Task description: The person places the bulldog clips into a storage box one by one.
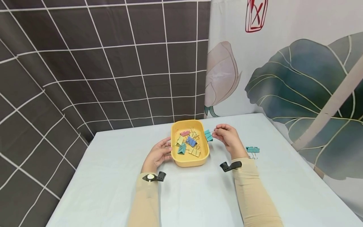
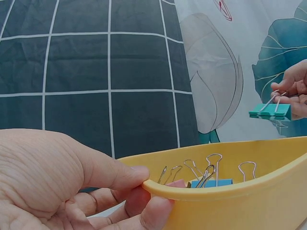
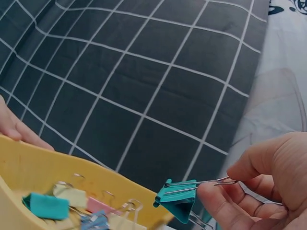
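A yellow plastic bin (image 1: pixel 190 163) stands on the table, holding several binder clips: a pink one (image 1: pixel 185 133), a blue one (image 1: pixel 191 141), a teal one (image 1: pixel 182 148) and yellow ones (image 1: pixel 194 152). My left hand (image 1: pixel 157 154) grips the bin's left rim, thumb on top and fingers against the outer wall. Thumb and fingers of my right hand (image 1: pixel 229 139) pinch the wire handles of another teal binder clip (image 3: pixel 178 197). That clip hangs just outside the bin's right rim, raised above the rim in the left wrist view.
Another teal binder clip (image 1: pixel 252 149) lies on the white-covered table (image 1: pixel 195 195), right of my right wrist. Behind the table hangs a dark cloth with white grid lines (image 1: pixel 119 63), and beside it a pale curtain printed with leaves (image 1: pixel 297 75).
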`<move>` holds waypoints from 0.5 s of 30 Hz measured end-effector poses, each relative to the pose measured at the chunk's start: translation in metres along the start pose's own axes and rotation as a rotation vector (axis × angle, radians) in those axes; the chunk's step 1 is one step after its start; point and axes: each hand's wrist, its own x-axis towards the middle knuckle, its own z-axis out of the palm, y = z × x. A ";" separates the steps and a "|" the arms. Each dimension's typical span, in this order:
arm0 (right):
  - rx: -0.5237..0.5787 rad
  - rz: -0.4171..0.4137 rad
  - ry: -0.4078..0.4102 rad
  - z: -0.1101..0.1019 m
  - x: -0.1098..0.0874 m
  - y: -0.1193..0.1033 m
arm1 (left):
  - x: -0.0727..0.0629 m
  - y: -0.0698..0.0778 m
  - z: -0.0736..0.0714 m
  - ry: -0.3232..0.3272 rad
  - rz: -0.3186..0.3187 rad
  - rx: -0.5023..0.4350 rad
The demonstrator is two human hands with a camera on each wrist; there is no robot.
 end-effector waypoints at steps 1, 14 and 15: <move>0.009 0.001 -0.003 0.003 0.000 0.001 | 0.000 0.000 0.000 -0.001 0.001 0.002; 0.055 0.033 -0.027 0.035 0.002 0.011 | -0.002 0.001 0.002 0.008 0.001 0.003; 0.057 0.033 -0.032 0.037 0.002 0.011 | -0.002 0.001 0.002 0.008 0.001 0.005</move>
